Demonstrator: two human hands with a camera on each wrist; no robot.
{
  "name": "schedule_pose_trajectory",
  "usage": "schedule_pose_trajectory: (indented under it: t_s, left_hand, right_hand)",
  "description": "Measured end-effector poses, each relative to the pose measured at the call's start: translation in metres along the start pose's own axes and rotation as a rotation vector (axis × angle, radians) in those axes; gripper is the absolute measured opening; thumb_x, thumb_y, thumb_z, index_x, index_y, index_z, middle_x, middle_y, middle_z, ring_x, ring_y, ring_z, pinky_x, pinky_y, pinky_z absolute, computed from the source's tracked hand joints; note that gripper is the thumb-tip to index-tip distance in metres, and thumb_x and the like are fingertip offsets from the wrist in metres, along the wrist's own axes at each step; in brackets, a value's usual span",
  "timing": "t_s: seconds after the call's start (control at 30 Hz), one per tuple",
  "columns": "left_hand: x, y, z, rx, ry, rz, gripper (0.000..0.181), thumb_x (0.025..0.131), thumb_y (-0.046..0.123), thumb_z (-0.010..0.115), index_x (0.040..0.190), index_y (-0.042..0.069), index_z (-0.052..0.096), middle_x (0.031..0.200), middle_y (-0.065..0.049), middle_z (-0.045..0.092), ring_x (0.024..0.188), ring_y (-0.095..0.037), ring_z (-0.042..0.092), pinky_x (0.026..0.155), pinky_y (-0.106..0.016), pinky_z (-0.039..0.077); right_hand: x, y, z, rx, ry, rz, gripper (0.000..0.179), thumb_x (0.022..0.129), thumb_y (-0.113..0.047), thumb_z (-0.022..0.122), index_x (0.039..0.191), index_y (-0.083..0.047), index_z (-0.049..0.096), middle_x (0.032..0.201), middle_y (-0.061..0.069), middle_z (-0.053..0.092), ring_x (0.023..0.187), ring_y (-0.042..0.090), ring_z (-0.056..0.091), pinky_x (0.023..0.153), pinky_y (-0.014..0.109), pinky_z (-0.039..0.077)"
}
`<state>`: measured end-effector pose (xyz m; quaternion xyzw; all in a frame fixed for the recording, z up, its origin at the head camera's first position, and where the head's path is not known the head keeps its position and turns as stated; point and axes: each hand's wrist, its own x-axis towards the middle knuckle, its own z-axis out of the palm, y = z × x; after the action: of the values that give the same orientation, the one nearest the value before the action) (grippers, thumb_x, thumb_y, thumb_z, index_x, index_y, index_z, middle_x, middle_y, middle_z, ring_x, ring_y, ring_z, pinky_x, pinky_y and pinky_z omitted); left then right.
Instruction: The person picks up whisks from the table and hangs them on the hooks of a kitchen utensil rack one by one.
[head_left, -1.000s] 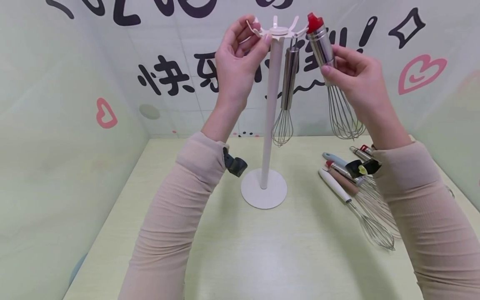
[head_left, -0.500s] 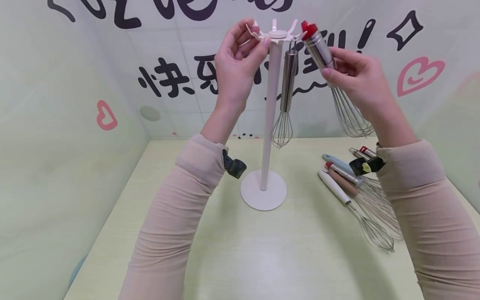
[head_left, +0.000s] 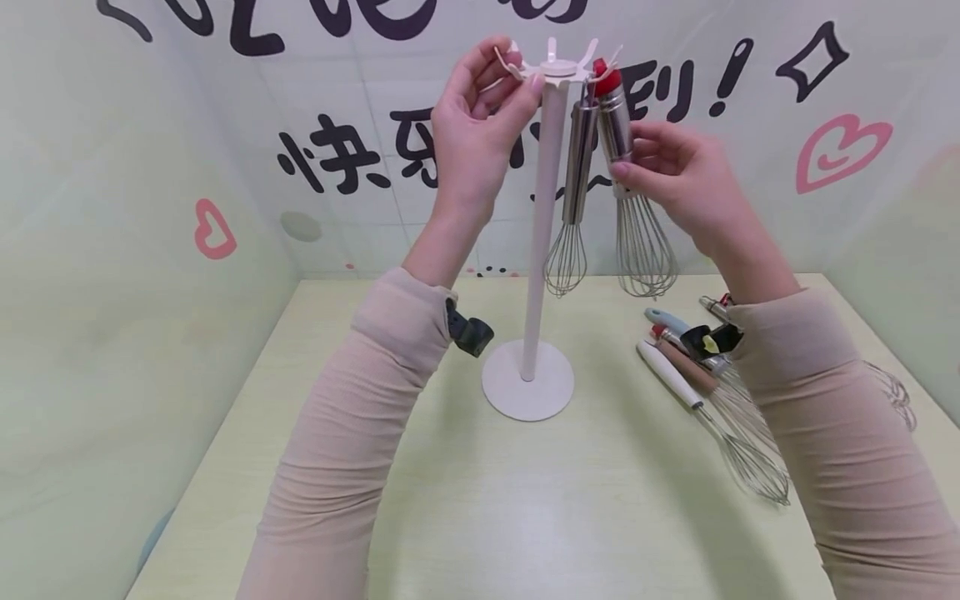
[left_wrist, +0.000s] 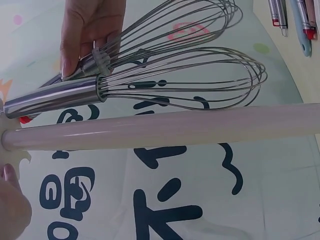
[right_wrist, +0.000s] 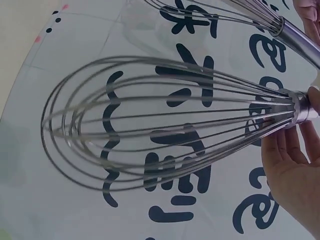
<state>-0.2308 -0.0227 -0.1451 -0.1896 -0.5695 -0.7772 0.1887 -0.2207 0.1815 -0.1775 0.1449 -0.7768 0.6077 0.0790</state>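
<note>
A white stand (head_left: 551,150) with a ring of upturned hooks on top rises from a round base. My left hand (head_left: 480,117) pinches a hook and the edge of that top ring. On the ring's right side hangs a small steel-handled whisk (head_left: 579,162). Beside it my right hand (head_left: 675,171) grips a larger whisk (head_left: 617,125) by its steel handle, the red end up at a right-hand hook and the wires pointing down. In the right wrist view, fingers (right_wrist: 287,150) wrap just behind its wire balloon (right_wrist: 165,115); the red end is outside that view.
Several whisks lie at the table's right side, including a white-handled whisk (head_left: 671,375), a brown-handled one (head_left: 686,365) and a blue-handled one (head_left: 667,319). The right forearm covers part of the pile. A printed cloth backdrop (head_left: 360,233) stands behind the table (head_left: 360,333).
My right hand has moved left and slightly down with the red-ended whisk, which now hangs closer to upright beside the small whisk. The left hand keeps its hold on the stand's top.
</note>
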Motion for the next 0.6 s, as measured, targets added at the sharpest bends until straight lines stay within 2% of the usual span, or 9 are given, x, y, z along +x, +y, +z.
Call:
schedule_pose_trajectory:
  t_s: [0.3, 0.43, 0.6]
  left_hand:
    - [-0.001, 0.002, -0.001, 0.007, -0.011, -0.007, 0.052, 0.082, -0.004, 0.067, 0.131, -0.001, 0.048, 0.124, -0.014, 0.058, 0.107, -0.015, 0.059, 0.095, -0.013, 0.05]
    - [0.003, -0.003, -0.003, -0.027, -0.033, -0.005, 0.056, 0.082, -0.004, 0.068, 0.133, 0.0, 0.047, 0.122, -0.012, 0.058, 0.107, -0.014, 0.059, 0.097, -0.014, 0.05]
    - [0.006, -0.007, -0.007, -0.083, -0.037, -0.017, 0.053, 0.082, -0.005, 0.067, 0.132, 0.0, 0.048, 0.116, -0.008, 0.059, 0.104, -0.012, 0.06, 0.097, -0.017, 0.051]
  right_hand:
    - [0.0, 0.004, 0.015, 0.052, -0.023, 0.006, 0.046, 0.085, -0.01, 0.069, 0.129, -0.007, 0.055, 0.106, -0.006, 0.066, 0.098, 0.008, 0.062, 0.086, 0.012, 0.054]
    - [0.0, 0.006, 0.018, 0.112, -0.022, 0.0, 0.044, 0.085, -0.008, 0.069, 0.128, -0.006, 0.056, 0.103, -0.006, 0.066, 0.098, 0.009, 0.061, 0.084, 0.01, 0.054]
    - [-0.001, 0.008, 0.019, 0.132, -0.019, -0.006, 0.042, 0.085, -0.008, 0.069, 0.125, -0.005, 0.058, 0.101, -0.006, 0.066, 0.096, 0.009, 0.061, 0.081, 0.009, 0.053]
